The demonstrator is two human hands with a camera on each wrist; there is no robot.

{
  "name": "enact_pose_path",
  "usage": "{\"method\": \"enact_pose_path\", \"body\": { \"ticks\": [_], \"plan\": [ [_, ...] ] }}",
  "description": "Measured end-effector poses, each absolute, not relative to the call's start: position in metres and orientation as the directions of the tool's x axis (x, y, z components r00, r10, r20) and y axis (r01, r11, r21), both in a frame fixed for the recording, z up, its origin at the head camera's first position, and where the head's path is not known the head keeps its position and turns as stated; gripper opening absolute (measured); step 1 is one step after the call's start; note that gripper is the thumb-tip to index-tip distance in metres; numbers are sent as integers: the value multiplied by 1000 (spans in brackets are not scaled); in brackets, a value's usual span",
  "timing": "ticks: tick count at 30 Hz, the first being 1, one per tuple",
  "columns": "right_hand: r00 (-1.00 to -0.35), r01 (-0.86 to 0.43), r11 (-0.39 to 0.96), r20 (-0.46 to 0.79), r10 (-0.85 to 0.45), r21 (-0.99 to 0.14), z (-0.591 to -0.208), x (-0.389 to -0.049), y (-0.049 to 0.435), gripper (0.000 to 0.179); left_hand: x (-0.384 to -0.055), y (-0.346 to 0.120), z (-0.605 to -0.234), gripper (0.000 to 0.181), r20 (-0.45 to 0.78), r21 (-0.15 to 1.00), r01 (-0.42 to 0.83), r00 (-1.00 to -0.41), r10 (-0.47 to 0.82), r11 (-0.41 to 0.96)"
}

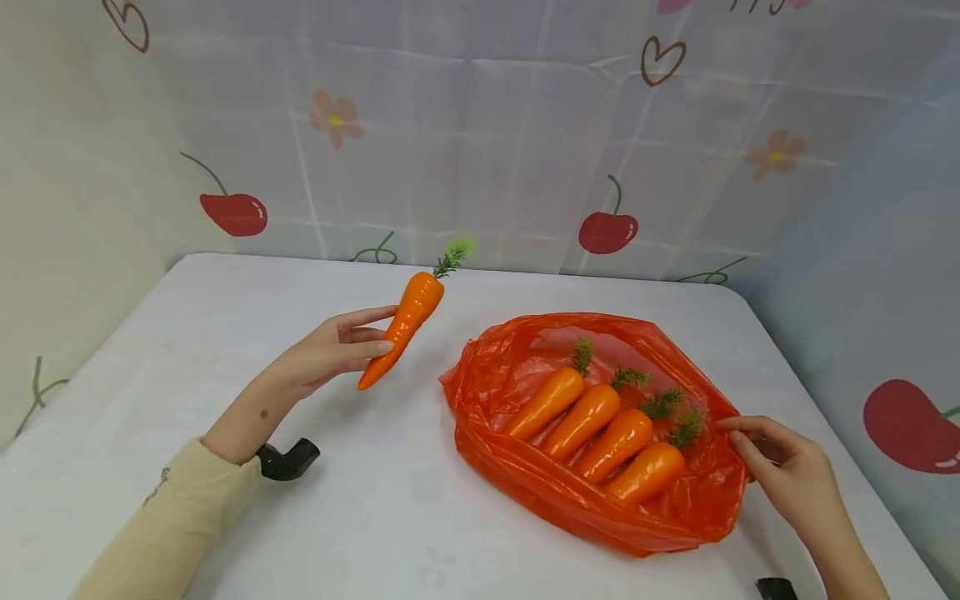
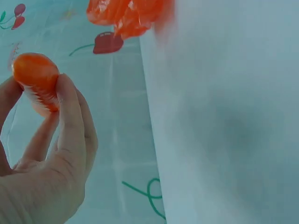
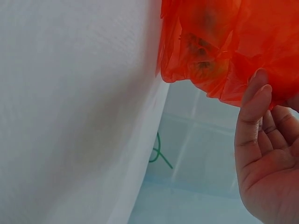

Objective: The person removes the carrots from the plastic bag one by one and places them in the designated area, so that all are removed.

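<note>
My left hand [image 1: 333, 350] pinches an orange carrot [image 1: 411, 317] near its thin tip, holding it above the table left of the bag. Its green leafy top points up and to the right. In the left wrist view the same carrot [image 2: 37, 77] sits between thumb and fingers. A red plastic bag [image 1: 517, 492] lies wide open on the table, with several carrots [image 1: 592, 421] side by side in it, leaves toward the back right. At the bag's right edge, my right hand [image 1: 791, 471] pinches the rim; the right wrist view shows fingertips [image 3: 261, 95] on the red plastic.
A white table [image 1: 360, 517] spreads under everything. Behind it hangs a pale sheet [image 1: 465, 150] printed with cherries, flowers and hearts. A black wrist mount [image 1: 288, 460] is on the left forearm, and another black piece [image 1: 776, 588] shows by the right wrist.
</note>
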State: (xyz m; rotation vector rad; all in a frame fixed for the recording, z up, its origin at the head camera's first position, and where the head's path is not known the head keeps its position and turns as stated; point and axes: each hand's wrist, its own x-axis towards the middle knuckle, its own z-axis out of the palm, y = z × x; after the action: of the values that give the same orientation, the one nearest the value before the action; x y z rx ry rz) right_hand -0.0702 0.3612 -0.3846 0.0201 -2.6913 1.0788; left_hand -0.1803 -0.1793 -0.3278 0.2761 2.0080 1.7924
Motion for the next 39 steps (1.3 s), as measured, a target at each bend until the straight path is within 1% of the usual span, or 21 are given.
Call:
{"method": "enact_pose_path", "body": {
  "ticks": [4, 8, 14, 20, 24, 28, 32, 33, 36, 39],
  "plan": [
    [-974, -71, 734, 207, 97, -675, -381, -68, 359, 20, -184, -195, -337, 66, -211, 965, -138, -916, 341, 225],
    [-975, -53, 732, 193, 108, -679, -377, -65, 356, 22, -186, -195, -349, 67, -241, 945, -148, -917, 317, 290],
    [-972, -75, 730, 215, 100, -679, -381, -65, 355, 19, -192, -189, -361, 64, -217, 890, -81, -940, 262, 448],
    [-974, -73, 721, 205, 98, -689, -381, -67, 356, 20, -199, -197, -361, 64, -203, 804, -49, -959, 196, 593],
    [-974, -80, 720, 208, 91, -689, -386, -68, 361, 21, -197, -208, -355, 64, -200, 744, -41, -966, 164, 667],
    [-978, -64, 719, 186, 92, -692, -395, -69, 367, 22, -189, -226, -351, 65, -217, 698, -51, -966, 142, 714],
    [-974, -64, 749, 203, 95, -659, -409, -72, 378, 23, -183, -247, -350, 66, -220, 666, -64, -969, 114, 743],
    [-975, -59, 752, 198, 97, -657, -404, -71, 374, 23, -182, -252, -350, 66, -217, 662, -64, -970, 109, 747],
    [-972, -66, 766, 216, 96, -640, -405, -73, 374, 24, -179, -267, -347, 68, -219, 649, -74, -971, 92, 757],
    [-975, -52, 749, 195, 105, -660, -394, -72, 364, 23, -176, -283, -345, 69, -219, 635, -78, -972, 83, 769]
  ]
}}
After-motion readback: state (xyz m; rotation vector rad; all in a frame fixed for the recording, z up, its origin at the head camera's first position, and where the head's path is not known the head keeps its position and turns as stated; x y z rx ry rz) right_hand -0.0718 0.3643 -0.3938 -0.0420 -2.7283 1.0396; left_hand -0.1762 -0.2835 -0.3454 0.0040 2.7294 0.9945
